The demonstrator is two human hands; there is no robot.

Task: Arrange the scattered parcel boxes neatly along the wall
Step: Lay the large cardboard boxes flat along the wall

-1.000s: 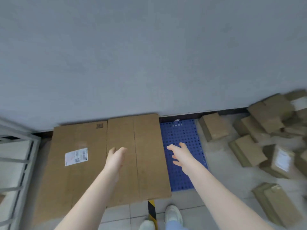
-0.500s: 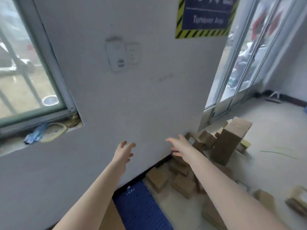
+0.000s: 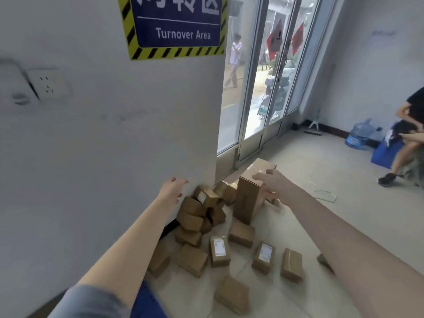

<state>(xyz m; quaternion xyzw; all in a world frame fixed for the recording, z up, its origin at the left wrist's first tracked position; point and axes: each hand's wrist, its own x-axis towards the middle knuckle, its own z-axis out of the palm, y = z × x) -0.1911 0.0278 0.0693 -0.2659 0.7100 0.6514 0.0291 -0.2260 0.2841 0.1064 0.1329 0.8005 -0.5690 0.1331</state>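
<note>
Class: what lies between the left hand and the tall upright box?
Head view: small parcel boxes heaped against the wall lie between the left hand and the tall upright box.

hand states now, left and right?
Left hand: open, empty, by the pale grey wall.
Right hand: open, fingers spread at the tall brown cardboard box, not gripping.

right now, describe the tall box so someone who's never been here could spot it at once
Find the glass doors right of the Turnover Area sign. Just before them stands the tall box, by the right hand. It alone stands on end, towering over the small parcels.
</note>
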